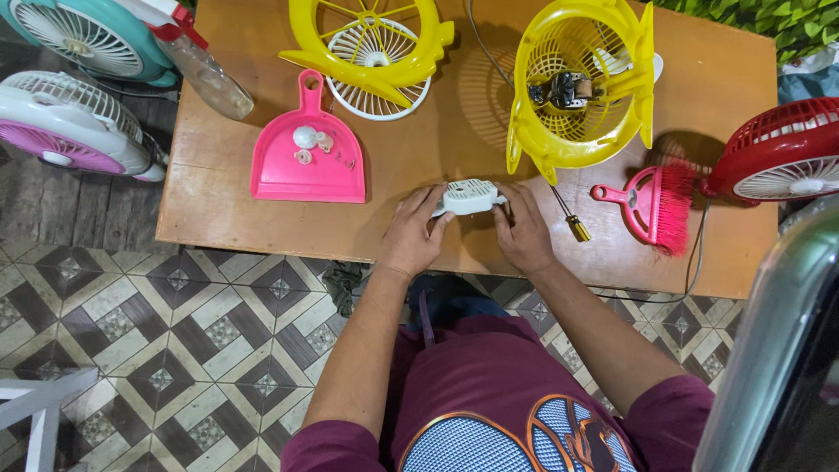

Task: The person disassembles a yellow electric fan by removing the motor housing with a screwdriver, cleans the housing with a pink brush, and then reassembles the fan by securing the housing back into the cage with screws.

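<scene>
— Fans first, at the far left: a teal fan (83, 35) at the top corner and a white and pink fan (74, 127) below it, both off the edge of the wooden counter (218, 201). What comes next?

— A clear plastic bottle (208, 77) with a red top lies tilted over the counter's left corner. Beside it a pink dustpan (308, 149) lies flat, with a few small white parts and screws in it.

— And above the dustpan?

— A yellow fan frame (367, 48) rests on a white round grille (376, 87), the two overlapping.

— Where are the hands?

— At the near edge, in the middle. The left hand (411, 236) and the right hand (523, 232) hold a small white vented cover (470, 196) between them, just above the counter. The left fingers (430, 203) close on its left end, the right fingers close on its right end.

— Further right?

— A yellow fan housing (581, 83) stands on its side just behind the cover, its motor (564, 89) showing inside. A screwdriver with an amber handle (572, 223) lies just beside the right hand. Then a pink brush (660, 205), and a red fan (782, 149) at the counter's right edge.
</scene>
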